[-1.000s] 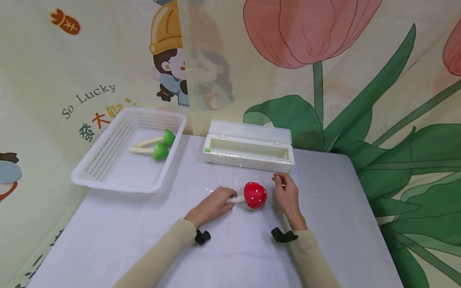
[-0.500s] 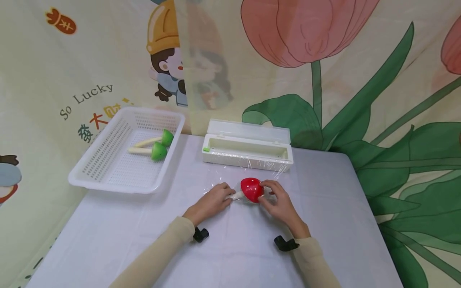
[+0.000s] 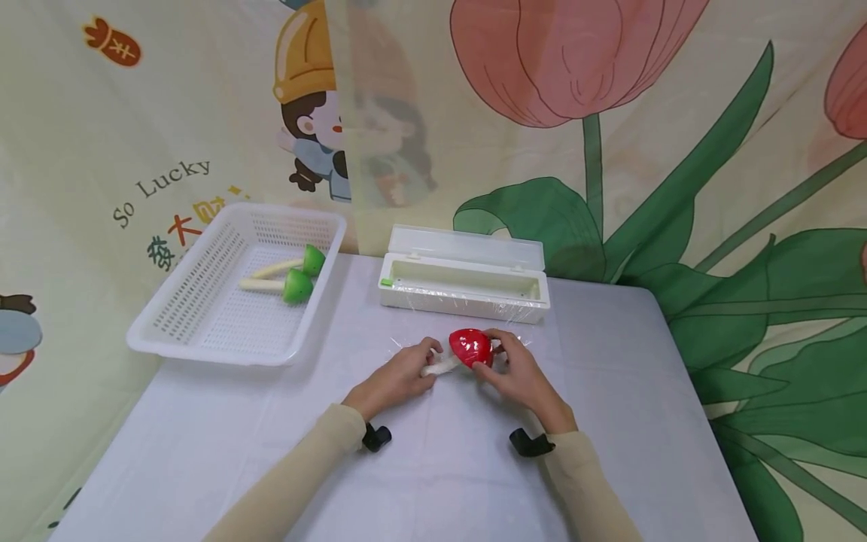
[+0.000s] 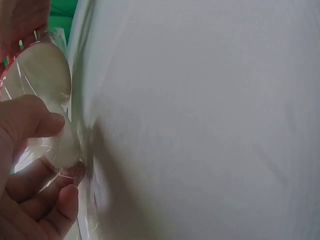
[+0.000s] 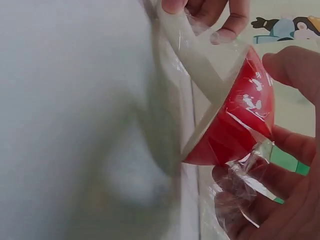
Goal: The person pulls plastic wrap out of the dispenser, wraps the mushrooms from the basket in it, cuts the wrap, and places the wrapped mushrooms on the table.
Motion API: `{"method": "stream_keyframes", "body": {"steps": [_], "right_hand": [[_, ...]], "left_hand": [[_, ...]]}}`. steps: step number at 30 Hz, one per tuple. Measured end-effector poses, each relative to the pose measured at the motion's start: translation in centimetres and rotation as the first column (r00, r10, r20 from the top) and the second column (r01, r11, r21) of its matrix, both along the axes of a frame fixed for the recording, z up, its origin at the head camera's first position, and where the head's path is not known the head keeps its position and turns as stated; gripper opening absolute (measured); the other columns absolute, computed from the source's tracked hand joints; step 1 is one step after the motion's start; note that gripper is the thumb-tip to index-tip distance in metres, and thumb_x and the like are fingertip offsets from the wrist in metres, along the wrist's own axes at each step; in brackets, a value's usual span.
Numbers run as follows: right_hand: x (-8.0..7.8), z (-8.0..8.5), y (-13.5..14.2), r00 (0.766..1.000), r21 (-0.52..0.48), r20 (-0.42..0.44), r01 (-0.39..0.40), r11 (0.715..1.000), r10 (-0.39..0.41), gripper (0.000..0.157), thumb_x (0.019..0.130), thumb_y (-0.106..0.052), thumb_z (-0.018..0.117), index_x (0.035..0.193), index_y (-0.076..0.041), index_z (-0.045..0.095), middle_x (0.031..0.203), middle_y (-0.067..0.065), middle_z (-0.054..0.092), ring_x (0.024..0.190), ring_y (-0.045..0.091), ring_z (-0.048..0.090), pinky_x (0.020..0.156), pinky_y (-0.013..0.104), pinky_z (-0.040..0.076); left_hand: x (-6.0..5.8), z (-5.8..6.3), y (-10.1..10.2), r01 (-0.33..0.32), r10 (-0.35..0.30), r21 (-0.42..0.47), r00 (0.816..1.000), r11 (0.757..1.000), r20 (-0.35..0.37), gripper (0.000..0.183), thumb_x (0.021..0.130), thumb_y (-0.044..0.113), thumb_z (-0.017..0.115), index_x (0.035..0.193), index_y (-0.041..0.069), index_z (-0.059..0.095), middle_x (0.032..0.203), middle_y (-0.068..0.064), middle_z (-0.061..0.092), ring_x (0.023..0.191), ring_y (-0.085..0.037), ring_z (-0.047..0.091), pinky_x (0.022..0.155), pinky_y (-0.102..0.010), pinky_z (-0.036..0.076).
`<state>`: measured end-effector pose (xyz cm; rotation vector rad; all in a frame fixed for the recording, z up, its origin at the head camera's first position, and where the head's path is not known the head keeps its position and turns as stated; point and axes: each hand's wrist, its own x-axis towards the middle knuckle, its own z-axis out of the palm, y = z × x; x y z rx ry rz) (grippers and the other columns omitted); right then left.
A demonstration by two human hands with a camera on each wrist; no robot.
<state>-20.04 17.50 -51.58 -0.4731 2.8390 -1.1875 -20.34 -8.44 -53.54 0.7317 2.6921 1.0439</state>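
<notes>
A toy mushroom with a red, white-dotted cap and a pale stem lies between both hands, its cap to the right. Clear cling film covers it, shiny and creased over the cap in the right wrist view. My left hand pinches the stem end through the film, thumb on top and fingertips beneath. With thumb and fingers bent around the cap, my right hand holds the bunched film at its crown. The shadow in both wrist views falls on the white cloth.
Behind the hands stands a long white cling film box with its clear lid raised. To the left is a white perforated basket holding two green-capped toy mushrooms. A printed curtain hangs along the table's back.
My right hand has come in from the right and taken hold of the cap. The mushroom has shifted slightly away from me, with film now drawn over the cap. My left hand keeps the stem.
</notes>
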Motion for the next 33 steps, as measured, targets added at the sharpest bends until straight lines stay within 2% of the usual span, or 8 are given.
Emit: {"method": "stream_keyframes", "body": {"steps": [3,6,11,16,20,26,29,33], "right_hand": [[-0.5,0.5,-0.1,1.0,0.022,0.006,0.003,1.0,-0.003,0.061,0.09,-0.035,0.078,0.141,-0.01,0.055,0.135,0.011,0.061,0.118,0.031,0.059,0.093,0.051,0.057],[-1.4,0.8,-0.4,1.0,0.043,0.012,0.014,0.999,-0.015,0.06,0.091,-0.041,0.076,0.139,-0.011,0.057,0.136,0.012,0.062,0.128,0.034,0.054,0.101,0.057,0.053],[-3.0,0.5,-1.0,1.0,0.079,0.014,0.014,0.997,-0.015,0.064,0.093,-0.045,0.073,0.145,-0.013,0.054,0.141,0.014,0.057,0.133,0.034,0.05,0.103,0.056,0.052],[-4.4,0.4,-1.9,0.999,0.075,-0.032,-0.003,0.997,0.006,0.067,0.094,-0.043,0.073,0.151,-0.017,0.05,0.15,0.013,0.049,0.136,0.034,0.049,0.102,0.053,0.054],[-5.2,0.4,-2.6,0.998,0.092,-0.058,-0.007,0.996,0.012,0.066,0.095,-0.043,0.071,0.151,-0.016,0.049,0.152,0.014,0.046,0.137,0.034,0.047,0.106,0.055,0.051],[-5.8,0.8,-3.6,0.999,0.079,0.018,0.04,0.996,-0.042,0.079,0.09,-0.052,0.073,0.151,-0.012,0.044,0.148,0.013,0.049,0.134,0.032,0.049,0.103,0.053,0.053],[-6.0,1.1,-3.9,0.994,0.072,0.039,0.104,0.992,-0.107,0.081,0.087,-0.057,0.075,0.144,-0.007,0.044,0.137,0.013,0.056,0.122,0.029,0.057,0.098,0.048,0.057],[-5.9,1.4,-4.0,0.987,0.111,-0.001,0.16,0.981,-0.161,0.075,0.086,-0.058,0.075,0.131,-0.003,0.052,0.123,0.015,0.064,0.107,0.029,0.062,0.09,0.045,0.059]], "left_hand": [[-0.4,0.1,-0.2,0.008,-0.008,-0.016,1.0,1.0,-0.025,0.039,0.092,0.005,0.071,0.129,0.01,0.056,0.102,-0.001,0.067,0.086,-0.014,0.059,0.079,-0.027,0.054],[-0.9,0.1,-0.3,0.011,-0.018,-0.069,0.994,0.998,-0.106,0.032,0.092,0.005,0.069,0.123,0.008,0.063,0.1,-0.002,0.07,0.086,-0.015,0.059,0.082,-0.031,0.054],[-1.7,0.1,-0.3,-0.016,-0.011,-0.135,0.981,0.991,-0.193,0.027,0.095,0.006,0.069,0.122,0.008,0.067,0.106,-0.005,0.074,0.092,-0.02,0.064,0.087,-0.037,0.055],[-2.2,0.3,-0.5,-0.041,0.015,-0.14,0.983,0.989,-0.182,0.033,0.097,0.007,0.07,0.13,0.006,0.066,0.123,-0.01,0.069,0.109,-0.025,0.065,0.102,-0.041,0.054],[-2.4,0.2,-0.6,-0.057,0.029,-0.151,0.983,0.987,-0.183,0.038,0.095,0.009,0.071,0.133,0.007,0.065,0.128,-0.012,0.063,0.112,-0.026,0.061,0.103,-0.041,0.053],[-2.9,0.1,-0.7,-0.061,0.03,-0.181,0.985,0.982,-0.168,0.048,0.091,0.01,0.077,0.137,0.007,0.063,0.119,-0.011,0.061,0.101,-0.023,0.059,0.093,-0.04,0.053],[-3.1,0.2,-0.8,-0.061,0.04,-0.14,0.988,0.988,-0.147,0.049,0.091,0.006,0.076,0.138,0.004,0.059,0.113,-0.01,0.065,0.098,-0.022,0.061,0.093,-0.04,0.054],[-3.2,0.2,-1.0,-0.078,0.066,-0.07,0.986,0.994,-0.156,0.048,0.09,0.002,0.075,0.134,0.004,0.055,0.105,-0.008,0.07,0.092,-0.022,0.064,0.089,-0.041,0.055]]}}
